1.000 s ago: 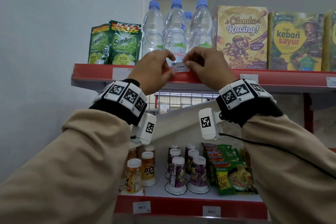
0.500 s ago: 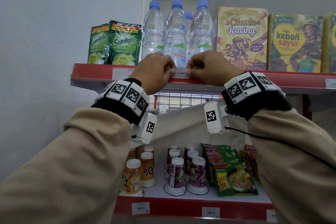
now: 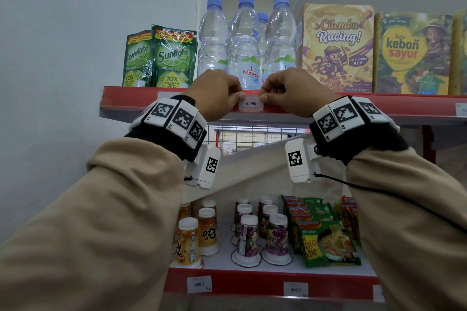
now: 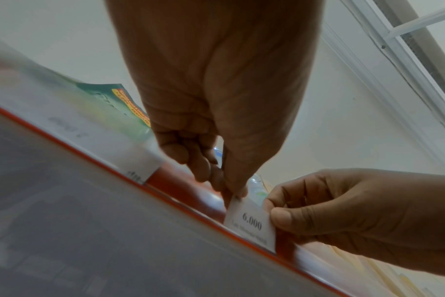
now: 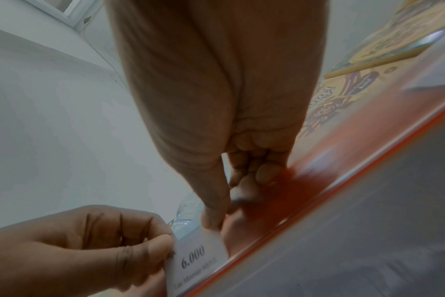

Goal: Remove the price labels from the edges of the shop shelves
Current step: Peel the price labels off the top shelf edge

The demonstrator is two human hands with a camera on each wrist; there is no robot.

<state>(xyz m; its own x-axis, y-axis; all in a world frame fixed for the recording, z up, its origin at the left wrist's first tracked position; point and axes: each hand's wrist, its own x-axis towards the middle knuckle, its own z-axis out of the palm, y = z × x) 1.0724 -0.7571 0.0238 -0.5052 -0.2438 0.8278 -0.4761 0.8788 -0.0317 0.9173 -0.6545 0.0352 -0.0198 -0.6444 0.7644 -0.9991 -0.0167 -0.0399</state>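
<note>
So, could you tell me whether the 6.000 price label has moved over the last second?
Yes. The 6.000 price label has slid downward across the red shelf edge, from its top rim toward its bottom rim.

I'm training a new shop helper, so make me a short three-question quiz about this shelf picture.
1. What number is printed on the price label that both hands pinch?
2. True or false: the water bottles stand left of the Sunlight pouches.
3. Which hand holds the label's right end: A the left hand, B the right hand?

Key: 1. 6.000. 2. False, they stand to the right. 3. B.
</note>
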